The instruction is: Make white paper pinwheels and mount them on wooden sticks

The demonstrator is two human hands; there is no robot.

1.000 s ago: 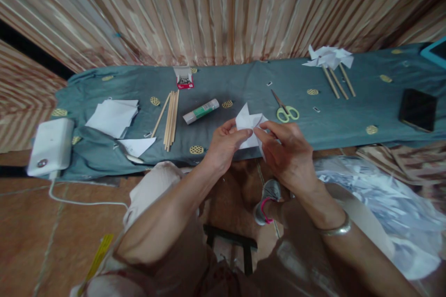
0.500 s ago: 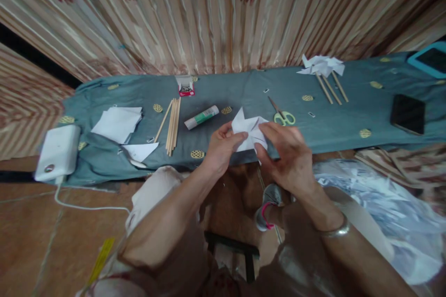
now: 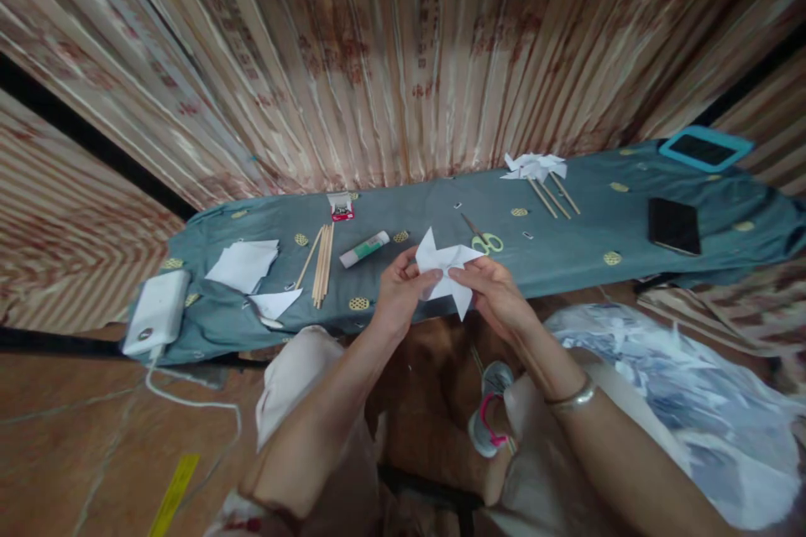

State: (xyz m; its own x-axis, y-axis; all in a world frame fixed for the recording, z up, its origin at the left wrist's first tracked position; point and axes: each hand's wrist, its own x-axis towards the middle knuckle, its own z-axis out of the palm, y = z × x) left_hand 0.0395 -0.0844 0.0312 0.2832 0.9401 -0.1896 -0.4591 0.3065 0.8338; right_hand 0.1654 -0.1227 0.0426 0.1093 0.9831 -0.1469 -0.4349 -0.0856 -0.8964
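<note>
Both my hands hold a white folded paper pinwheel (image 3: 444, 265) above the near edge of a low table covered in grey-blue cloth (image 3: 567, 235). My left hand (image 3: 398, 294) pinches the paper's left side with closed fingers. My right hand (image 3: 496, 292) grips its right side, fingers closed on a pointed flap. A glue stick (image 3: 363, 248) lies just beyond my left hand, and green-handled scissors (image 3: 484, 240) lie just beyond my right.
On the cloth: a bundle of wooden sticks (image 3: 321, 272), loose white paper sheets (image 3: 243, 265), a small red box (image 3: 341, 206), finished pinwheels on sticks (image 3: 539, 173), a black phone (image 3: 673, 225), a blue-framed tablet (image 3: 703, 149). A white device (image 3: 156, 312) with a cord sits at the left end. Plastic sheeting (image 3: 680, 403) lies at right.
The view has tilted up and pulled back, so the table looks smaller and higher. My right hand has shifted its fingers along the paper; both hands still hold the pinwheel.
</note>
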